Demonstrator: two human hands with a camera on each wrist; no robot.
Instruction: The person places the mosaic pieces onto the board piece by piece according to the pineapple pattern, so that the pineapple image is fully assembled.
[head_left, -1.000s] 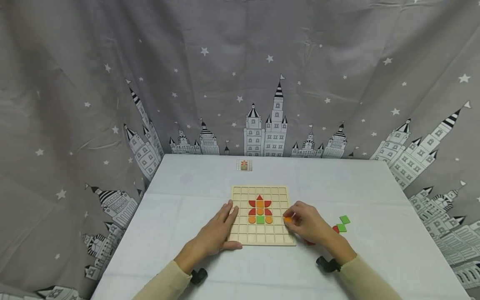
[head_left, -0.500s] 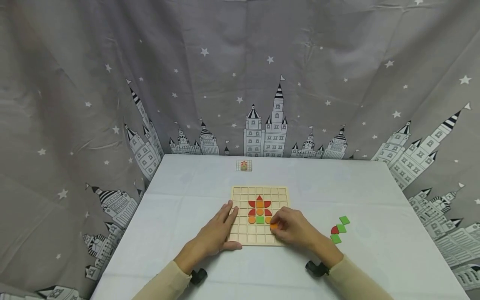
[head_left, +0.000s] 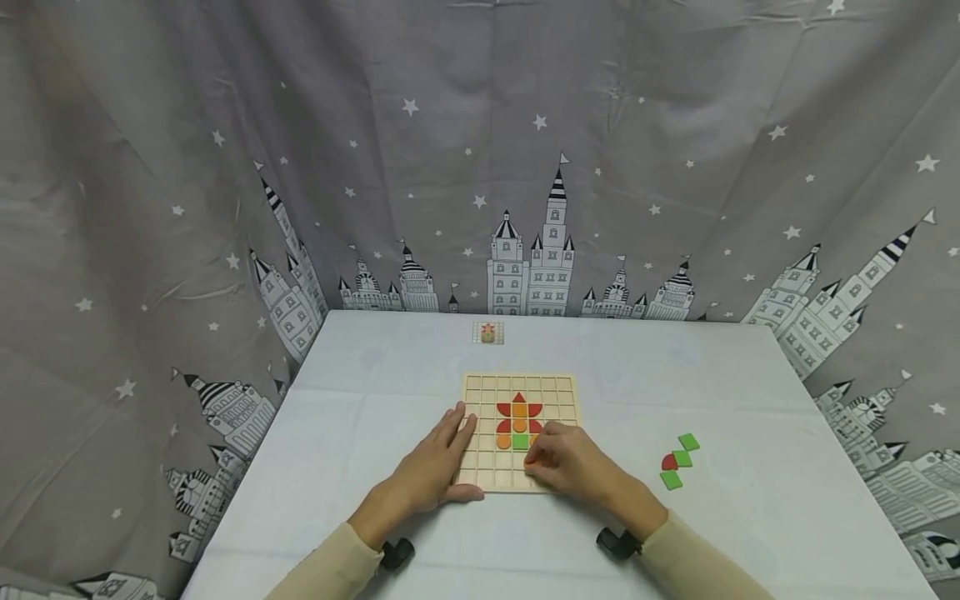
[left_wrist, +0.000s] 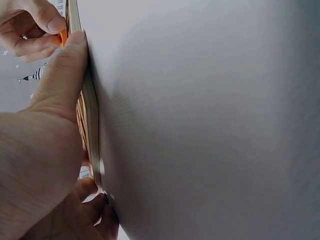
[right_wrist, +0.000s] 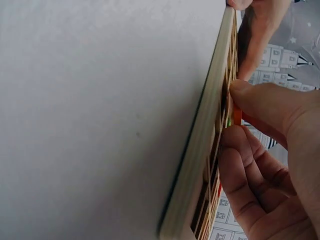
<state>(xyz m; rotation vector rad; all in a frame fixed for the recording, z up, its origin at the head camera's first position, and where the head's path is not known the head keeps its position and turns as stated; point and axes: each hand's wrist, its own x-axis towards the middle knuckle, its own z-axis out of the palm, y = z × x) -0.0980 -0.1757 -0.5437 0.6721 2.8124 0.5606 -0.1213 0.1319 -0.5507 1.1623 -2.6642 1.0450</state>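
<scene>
A wooden grid board (head_left: 480, 383) lies on the white table, bearing a figure of red, orange and green tiles. Among these are a red triangle (head_left: 519, 397), an orange square (head_left: 520, 411) and a green square (head_left: 521, 442). My left hand (head_left: 427, 471) rests along the board's left side, fingers extended, its thumb at the front edge. Over the board's lower right part, my right hand (head_left: 573, 462) pinches an orange tile (right_wrist: 237, 115) between thumb and fingers, close above the grid. That hand hides the tile's shape and part of the figure's right side.
Several loose tiles lie to the right of the board, among them a green tile (head_left: 688, 442) and a rounded red tile (head_left: 670, 462). Behind the board is a small pattern card (head_left: 487, 332). A grey castle-print curtain (head_left: 442, 167) hangs past the table's far edge.
My right hand has moved left from the board's right edge to its lower middle, carrying the orange tile and uncovering the loose tiles. The left hand stays in place.
</scene>
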